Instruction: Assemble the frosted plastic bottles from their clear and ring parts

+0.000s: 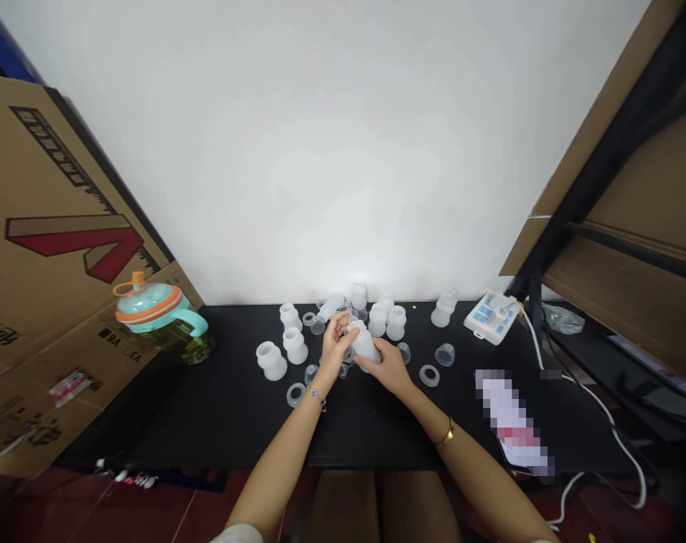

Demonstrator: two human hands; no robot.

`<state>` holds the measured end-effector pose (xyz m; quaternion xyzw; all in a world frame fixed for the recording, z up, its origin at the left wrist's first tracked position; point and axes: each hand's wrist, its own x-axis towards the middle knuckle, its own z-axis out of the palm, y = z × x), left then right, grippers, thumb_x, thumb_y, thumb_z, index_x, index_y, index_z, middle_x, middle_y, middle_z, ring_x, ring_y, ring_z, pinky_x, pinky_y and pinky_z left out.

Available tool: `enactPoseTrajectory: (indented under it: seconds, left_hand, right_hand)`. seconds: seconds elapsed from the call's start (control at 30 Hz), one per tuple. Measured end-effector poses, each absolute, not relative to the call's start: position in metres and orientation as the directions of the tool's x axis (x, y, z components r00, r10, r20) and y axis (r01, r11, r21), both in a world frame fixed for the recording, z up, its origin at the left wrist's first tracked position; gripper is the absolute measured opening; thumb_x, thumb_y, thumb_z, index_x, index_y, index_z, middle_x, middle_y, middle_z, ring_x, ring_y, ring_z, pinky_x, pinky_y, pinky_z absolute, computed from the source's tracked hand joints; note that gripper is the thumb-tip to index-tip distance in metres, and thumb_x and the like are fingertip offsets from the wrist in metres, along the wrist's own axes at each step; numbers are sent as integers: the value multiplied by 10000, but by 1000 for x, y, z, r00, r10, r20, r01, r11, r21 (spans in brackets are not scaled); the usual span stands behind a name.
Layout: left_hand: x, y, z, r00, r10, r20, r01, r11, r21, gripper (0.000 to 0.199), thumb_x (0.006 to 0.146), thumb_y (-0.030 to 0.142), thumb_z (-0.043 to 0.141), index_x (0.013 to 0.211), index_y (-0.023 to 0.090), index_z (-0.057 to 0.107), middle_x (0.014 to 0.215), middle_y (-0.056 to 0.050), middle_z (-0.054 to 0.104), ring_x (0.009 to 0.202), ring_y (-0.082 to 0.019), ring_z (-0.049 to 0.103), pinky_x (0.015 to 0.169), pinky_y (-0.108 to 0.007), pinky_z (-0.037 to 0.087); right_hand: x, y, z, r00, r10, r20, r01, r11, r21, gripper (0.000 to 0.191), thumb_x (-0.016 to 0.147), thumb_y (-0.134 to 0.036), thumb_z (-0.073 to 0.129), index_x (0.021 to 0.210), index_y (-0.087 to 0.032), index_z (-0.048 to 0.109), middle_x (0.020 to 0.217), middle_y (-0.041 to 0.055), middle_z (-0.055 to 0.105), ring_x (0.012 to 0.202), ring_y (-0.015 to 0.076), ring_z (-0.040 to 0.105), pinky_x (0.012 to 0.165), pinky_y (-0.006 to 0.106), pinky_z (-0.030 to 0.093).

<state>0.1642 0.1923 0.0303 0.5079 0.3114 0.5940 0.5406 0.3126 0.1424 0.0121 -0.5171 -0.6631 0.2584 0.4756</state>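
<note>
Between my hands, above the black table (229,415), a white translucent baby bottle (365,347) leans to the left. My right hand (391,368) wraps round its lower body. At its upper end the fingers of my left hand (335,343) are closed; what they pinch there is too small to make out fully. Open white bottles (272,362) stand to the left, with others (395,323) behind my right hand. Clear domed caps (445,354) and ring collars (429,375) lie around, some partly hidden by my hands.
A large jug (161,320) with an orange-trimmed lid stands at left beside a cardboard box (53,249). On the right are a capped bottle (444,309), a white case (493,317), a blurred-out phone-like object (512,422) and a white cable (603,407). A white wall (343,151) closes off the back.
</note>
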Motion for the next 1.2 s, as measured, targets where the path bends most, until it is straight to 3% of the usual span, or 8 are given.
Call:
enactPoseTrajectory:
  seconds: [0.83,1.2]
  left_hand:
    - [162,191,31,133,963,234,-346,-176,921,469,780,376,778,1189,224,606,991,-41,694,914,-197,658,800,-288,497]
    - [165,193,29,90,960,266,-337,-221,915,508,775,410,788,1207,218,602,986,-33,637,924,-177,626,819,-278,488]
  right_hand:
    - [313,143,13,-12,936,353,452,320,-833,409,799,-453,754,1112,-192,727,973,46,721,825,222,628,702,297,478]
    - [312,143,12,-25,932,361,448,333,-830,406,808,-449,750,1122,-194,720,961,41,718,836,224,630,706,296,475]
